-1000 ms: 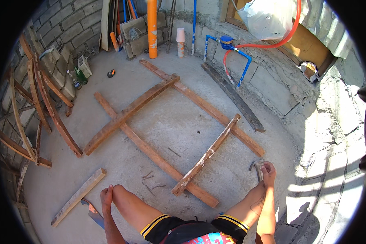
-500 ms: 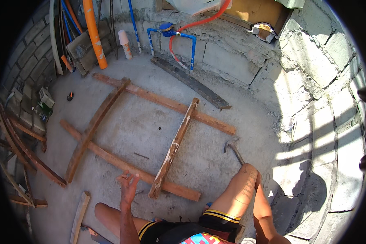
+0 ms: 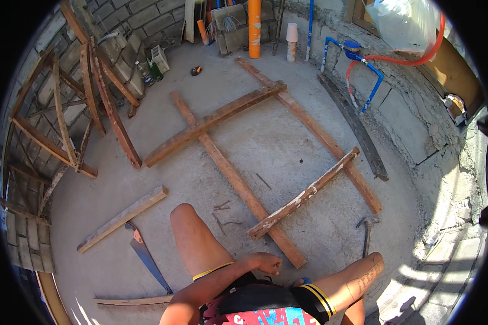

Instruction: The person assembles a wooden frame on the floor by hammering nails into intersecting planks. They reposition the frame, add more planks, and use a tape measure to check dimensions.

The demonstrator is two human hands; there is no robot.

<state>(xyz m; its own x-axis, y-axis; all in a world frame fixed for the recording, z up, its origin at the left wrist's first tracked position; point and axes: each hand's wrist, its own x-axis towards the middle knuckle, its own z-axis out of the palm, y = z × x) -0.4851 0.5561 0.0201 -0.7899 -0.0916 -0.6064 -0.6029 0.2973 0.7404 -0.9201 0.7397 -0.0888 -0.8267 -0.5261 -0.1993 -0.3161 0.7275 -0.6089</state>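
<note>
My left hand [image 3: 268,264] is closed with curled fingers in front of my body; whatever it may hold is hidden. Just beyond it is the near end of a wooden beam [image 3: 238,184], apart from the fingers. A paint-splotched beam [image 3: 303,197] lies across this one and a second long beam [image 3: 320,138]; a thicker beam [image 3: 217,122] crosses both farther off. Together they make a rough rectangle on the floor. My right hand is hidden by my right leg. Beside that knee a claw hammer [image 3: 367,230] shows its head and part of its handle.
To the left lie a handsaw [image 3: 146,257] and a short timber [image 3: 123,218]. Wooden frames [image 3: 65,119] lean at the far left. A dark plank [image 3: 352,124] lies by blue pipes [image 3: 375,86]. A tape measure [image 3: 196,71] and thin sticks [image 3: 221,216] lie on the concrete.
My view has swung left, bringing the handsaw and leaning frames further in. My left hand has drawn back toward my body, its fingers going from spread to curled. The beams keep their arrangement.
</note>
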